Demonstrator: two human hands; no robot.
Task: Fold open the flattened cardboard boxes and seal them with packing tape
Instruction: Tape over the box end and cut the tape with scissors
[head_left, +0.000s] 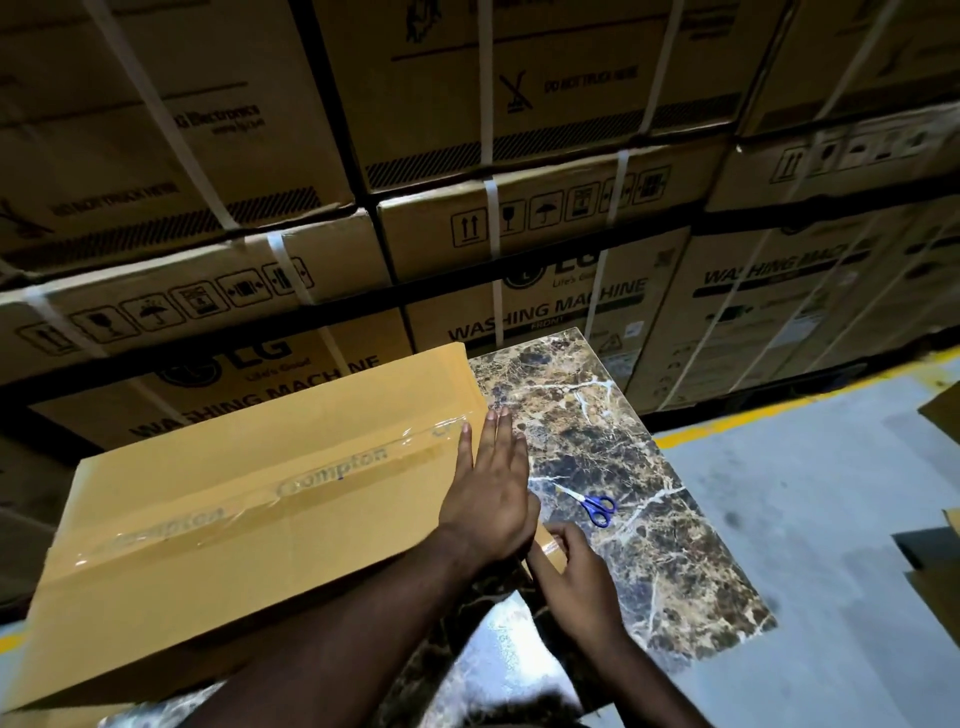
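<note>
We see a box (249, 519) lying on the left part of the marble bench (613, 415), its top seam covered by a strip of clear tape (291, 483) printed with lettering that runs along the box's length. Our left hand (491, 483) lies flat against the box's right end, fingers straight and together, its grip released, pressing where the tape comes over the edge. Our right hand (576, 577) is just below and beside it, its grip closed around a brown tape roll (548, 551) held close to the box's near right corner. Blue-handled scissors (592, 506) lie on the bench just right of the hands, apart from the box. Behind the bench, strapped washing-machine cartons (545, 218) stand stacked. A grey floor (831, 519) with a yellow line is on the right.
</note>
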